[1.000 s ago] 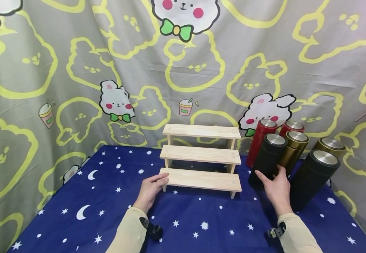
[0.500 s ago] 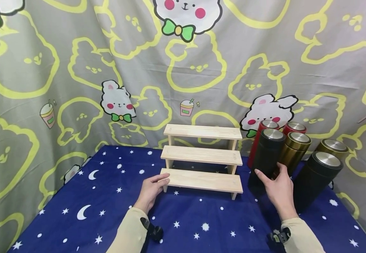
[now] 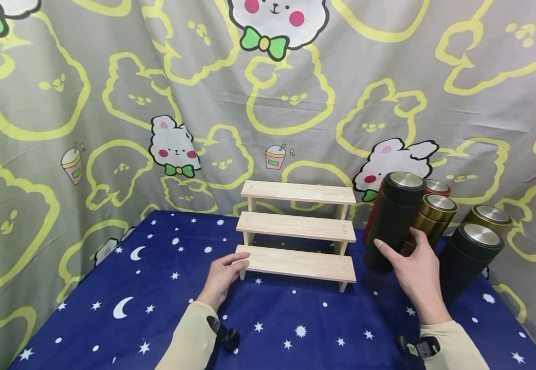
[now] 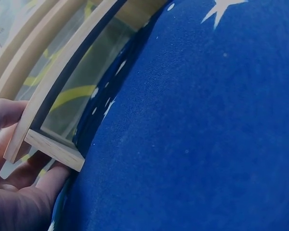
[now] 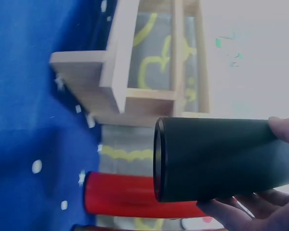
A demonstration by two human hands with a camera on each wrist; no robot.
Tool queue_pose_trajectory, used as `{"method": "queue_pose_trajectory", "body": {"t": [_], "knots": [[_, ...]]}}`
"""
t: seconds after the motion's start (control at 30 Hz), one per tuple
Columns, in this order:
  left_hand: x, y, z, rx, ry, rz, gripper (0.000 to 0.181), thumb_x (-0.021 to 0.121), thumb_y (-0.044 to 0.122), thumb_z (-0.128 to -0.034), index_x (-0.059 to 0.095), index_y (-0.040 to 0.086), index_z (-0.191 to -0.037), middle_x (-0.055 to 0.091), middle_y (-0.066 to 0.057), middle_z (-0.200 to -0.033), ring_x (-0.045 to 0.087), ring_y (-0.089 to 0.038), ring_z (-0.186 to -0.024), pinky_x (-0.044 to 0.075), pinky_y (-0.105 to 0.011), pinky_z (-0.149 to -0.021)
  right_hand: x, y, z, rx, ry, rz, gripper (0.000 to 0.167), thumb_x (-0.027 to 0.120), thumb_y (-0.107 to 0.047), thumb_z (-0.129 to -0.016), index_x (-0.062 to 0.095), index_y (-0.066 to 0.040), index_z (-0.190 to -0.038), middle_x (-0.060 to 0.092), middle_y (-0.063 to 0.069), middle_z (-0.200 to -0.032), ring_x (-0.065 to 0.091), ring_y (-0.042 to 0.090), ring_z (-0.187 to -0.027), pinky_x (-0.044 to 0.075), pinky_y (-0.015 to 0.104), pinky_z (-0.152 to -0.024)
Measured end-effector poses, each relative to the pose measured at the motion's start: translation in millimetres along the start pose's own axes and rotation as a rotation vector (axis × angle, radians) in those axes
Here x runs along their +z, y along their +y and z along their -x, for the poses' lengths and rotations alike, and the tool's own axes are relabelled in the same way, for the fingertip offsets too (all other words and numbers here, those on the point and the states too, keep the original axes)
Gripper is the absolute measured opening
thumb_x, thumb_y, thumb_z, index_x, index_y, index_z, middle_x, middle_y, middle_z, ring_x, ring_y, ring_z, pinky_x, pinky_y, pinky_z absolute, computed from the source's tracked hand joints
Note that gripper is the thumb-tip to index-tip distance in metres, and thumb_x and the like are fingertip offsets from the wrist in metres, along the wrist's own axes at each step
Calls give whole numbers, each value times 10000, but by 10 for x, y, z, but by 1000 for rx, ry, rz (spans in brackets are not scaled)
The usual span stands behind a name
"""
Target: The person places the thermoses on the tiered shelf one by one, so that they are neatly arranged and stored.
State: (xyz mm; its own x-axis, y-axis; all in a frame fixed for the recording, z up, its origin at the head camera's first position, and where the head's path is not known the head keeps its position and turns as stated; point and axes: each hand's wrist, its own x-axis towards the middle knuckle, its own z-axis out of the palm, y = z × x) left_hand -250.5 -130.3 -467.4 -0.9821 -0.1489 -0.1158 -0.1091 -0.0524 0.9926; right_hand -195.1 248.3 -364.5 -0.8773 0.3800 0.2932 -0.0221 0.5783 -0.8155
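My right hand [image 3: 418, 267] grips a black thermos [image 3: 394, 221] with a silver lid, thumb on one side and fingers round the other. The thermos hangs above the cloth, right of a three-tier wooden step shelf [image 3: 295, 262]. In the right wrist view, the raised thermos [image 5: 216, 159] has its base beside the shelf's end [image 5: 86, 72]. At the lowest tier's left end, my left hand [image 3: 221, 280] holds the shelf. The left wrist view has its thumb [image 4: 7, 113] on the board, fingers curled below around the end leg [image 4: 58, 149].
Behind the held thermos stand a gold thermos [image 3: 439, 210] and a red one [image 3: 438, 187]; another red thermos [image 5: 135, 195] is mostly hidden. A second black thermos [image 3: 471, 257] and a gold one [image 3: 490, 216] stand farther right. A patterned curtain [image 3: 212, 103] backs the blue star-printed cloth [image 3: 180, 329].
My right hand has lifted the black thermos off the cloth, and it now hides more of the red thermos behind. The left hand stays on the shelf.
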Motion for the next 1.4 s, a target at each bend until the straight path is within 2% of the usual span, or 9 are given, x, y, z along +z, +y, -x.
{"method": "queue_pose_trajectory", "body": {"t": [0.23,0.43,0.6,0.8,1.0,1.23,1.4], "knots": [[-3,16,5,-7,-7,-9,261,754,36,-839,732,-26,-1091,592,-207,-1280,615,-257,-1066,467,-434,-936,-61,-200,-5,-65,1,-13,770,761,-406,-855,421,-27,-1433,566,222,-1264,555,355,-1109,409,349,-825],[-2,26,-4,-10,-11,-20,253,755,28,-834,734,-25,-1081,596,-210,-1265,626,-236,-1022,495,-401,-891,-90,-376,-55,-122,-33,-40,753,729,-421,-878,413,-30,-1439,553,209,-1289,546,363,-1126,434,480,-879],[-7,17,-20,-3,-4,-2,252,756,20,-828,735,-31,-1074,617,-192,-1235,629,-195,-962,506,-317,-813,-37,-520,-135,-137,-57,-86,734,739,-424,-869,438,-50,-1424,563,180,-1278,541,328,-1121,423,413,-851],[-9,15,-9,-9,-8,5,258,761,30,-832,733,-30,-1081,615,-188,-1236,626,-195,-970,506,-330,-826,72,-682,-231,-140,-92,-164,755,751,-432,-856,440,-43,-1424,547,183,-1304,516,348,-1171,390,551,-965],[-9,11,-13,-10,-14,7,259,764,33,-832,732,-31,-1081,615,-191,-1225,623,-187,-941,504,-318,-798,192,-823,-321,-154,-122,-195,783,759,-459,-840,445,-46,-1426,545,183,-1306,519,347,-1173,385,550,-986],[-7,3,-8,-8,-4,-1,253,764,33,-831,737,-24,-1076,614,-195,-1237,630,-205,-979,508,-350,-846,319,-946,-417,-163,-180,-215,815,761,-508,-818,447,-66,-1426,545,168,-1320,531,337,-1178,410,538,-980],[-14,-10,-12,4,-5,-9,255,764,41,-834,737,-21,-1080,618,-183,-1230,623,-183,-934,505,-307,-788,415,-1006,-465,-167,-209,-216,841,763,-510,-814,424,-69,-1444,529,166,-1336,504,338,-1202,406,558,-974]]}}
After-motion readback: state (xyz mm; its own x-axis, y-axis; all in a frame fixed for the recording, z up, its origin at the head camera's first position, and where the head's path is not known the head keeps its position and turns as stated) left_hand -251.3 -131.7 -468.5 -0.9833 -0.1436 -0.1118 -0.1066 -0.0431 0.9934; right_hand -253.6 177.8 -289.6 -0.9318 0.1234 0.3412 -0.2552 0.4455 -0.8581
